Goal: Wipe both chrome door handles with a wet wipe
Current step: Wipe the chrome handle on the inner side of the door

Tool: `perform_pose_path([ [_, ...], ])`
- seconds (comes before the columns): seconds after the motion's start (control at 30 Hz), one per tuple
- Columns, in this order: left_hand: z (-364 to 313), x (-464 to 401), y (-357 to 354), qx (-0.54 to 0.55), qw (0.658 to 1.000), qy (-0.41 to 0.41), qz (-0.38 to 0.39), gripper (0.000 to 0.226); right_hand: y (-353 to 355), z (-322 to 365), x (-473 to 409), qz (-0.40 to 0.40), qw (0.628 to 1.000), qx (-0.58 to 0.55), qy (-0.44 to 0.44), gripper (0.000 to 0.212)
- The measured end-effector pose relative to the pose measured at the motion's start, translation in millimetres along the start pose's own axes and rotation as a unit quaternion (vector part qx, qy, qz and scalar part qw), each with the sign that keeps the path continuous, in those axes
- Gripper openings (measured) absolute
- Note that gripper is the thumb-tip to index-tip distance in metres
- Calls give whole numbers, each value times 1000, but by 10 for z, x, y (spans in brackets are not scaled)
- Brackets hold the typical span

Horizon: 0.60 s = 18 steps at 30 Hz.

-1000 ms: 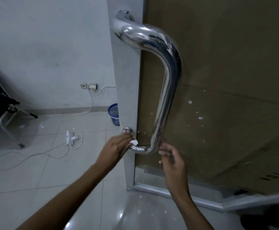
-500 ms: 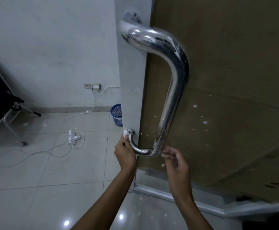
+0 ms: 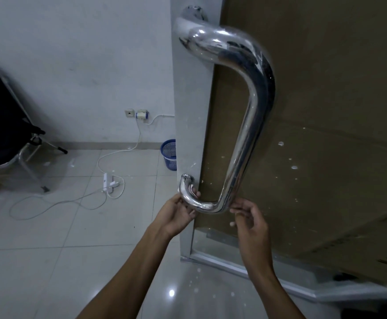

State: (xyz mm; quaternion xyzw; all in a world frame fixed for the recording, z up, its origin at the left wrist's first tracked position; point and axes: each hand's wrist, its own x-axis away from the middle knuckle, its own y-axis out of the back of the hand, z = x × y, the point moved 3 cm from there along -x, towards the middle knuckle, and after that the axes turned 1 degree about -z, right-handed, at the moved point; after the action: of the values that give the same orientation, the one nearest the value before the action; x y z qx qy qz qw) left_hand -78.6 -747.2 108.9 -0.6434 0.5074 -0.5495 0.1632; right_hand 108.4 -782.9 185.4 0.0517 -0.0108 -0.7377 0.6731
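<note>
A curved chrome door handle (image 3: 245, 134) is fixed to the grey edge strip of a glass door. My left hand (image 3: 176, 215) grips the handle's lower bend close to its bottom mount, fingers curled behind the tube. A small white bit of the wet wipe (image 3: 191, 187) shows inside the bend by those fingers; the rest is hidden. My right hand (image 3: 252, 219) hovers just right of the handle's lower corner with loosely curled fingers, holding nothing. Only this one handle is in view.
Brown cardboard (image 3: 325, 111) covers the door glass behind the handle. On the tiled floor to the left are a blue wastebasket (image 3: 169, 155), a white power strip (image 3: 108, 180) with trailing cable, and a black chair (image 3: 1, 125). The door's metal bottom rail (image 3: 245, 265) runs below my hands.
My left hand has slid from the bottom mount down under the handle's lower bend, and the wipe is now mostly hidden. The right hand stays by the lower corner.
</note>
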Motion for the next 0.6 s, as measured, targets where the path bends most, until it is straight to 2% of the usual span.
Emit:
perform_pose_path([
  [0.2, 335, 128, 4, 25, 999, 2, 42, 32, 11, -19, -3, 6, 1000, -3, -6, 34],
  [0.33, 419, 175, 24, -2, 1000, -21, 20, 31, 26, -43, 10, 12, 1000, 6, -11, 31],
  [0.43, 382, 231, 135, -78, 995, -50, -35, 34, 39, -90, 40, 22, 999, 15, -18, 32],
  [0.6, 274, 528, 293, -188, 978, -83, -44, 35, -50, -194, 183, 73, 996, 33, -44, 28],
])
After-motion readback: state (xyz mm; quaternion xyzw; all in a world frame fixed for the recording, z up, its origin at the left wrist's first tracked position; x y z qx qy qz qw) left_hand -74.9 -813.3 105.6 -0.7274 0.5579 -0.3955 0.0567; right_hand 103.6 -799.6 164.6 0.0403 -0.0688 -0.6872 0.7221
